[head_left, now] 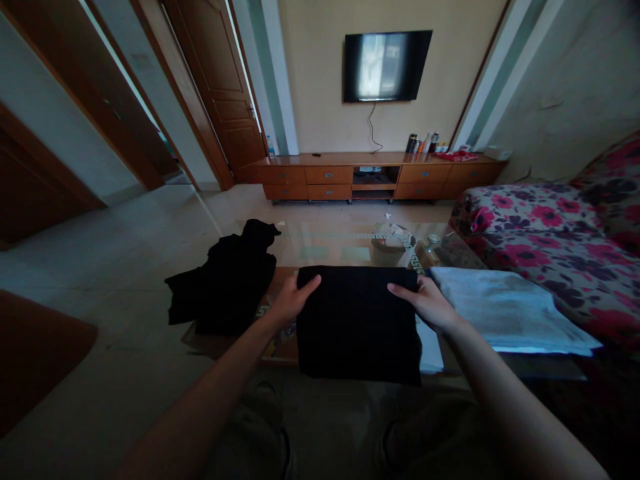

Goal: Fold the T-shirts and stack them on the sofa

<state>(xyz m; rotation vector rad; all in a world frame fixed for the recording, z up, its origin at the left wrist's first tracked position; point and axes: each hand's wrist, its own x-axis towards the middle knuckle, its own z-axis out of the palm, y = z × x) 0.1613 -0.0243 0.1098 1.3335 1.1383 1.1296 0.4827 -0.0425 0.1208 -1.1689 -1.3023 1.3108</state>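
A folded black cloth (359, 327), possibly a garment, hangs flat between my hands over the near edge of a glass-topped table (320, 250). My left hand (295, 297) pinches its upper left corner, thumb on top and the fingers mostly hidden. At the upper right corner, my right hand (430, 300) grips it the same way. To the left, a crumpled heap of black clothing (225, 280) lies on the table. Right of my hands is a folded light grey-blue cloth (505, 310). Something white (430, 347) shows from behind the black cloth's right edge.
A small glass jar (433, 241) and a bin-like container (391, 250) appear near the table's far right part. A floral sofa (540, 220) stands on the right. Along the far wall runs a low wooden cabinet (327, 175) beneath a television (387, 67). A brown rounded furniture edge (45, 353) juts in at left.
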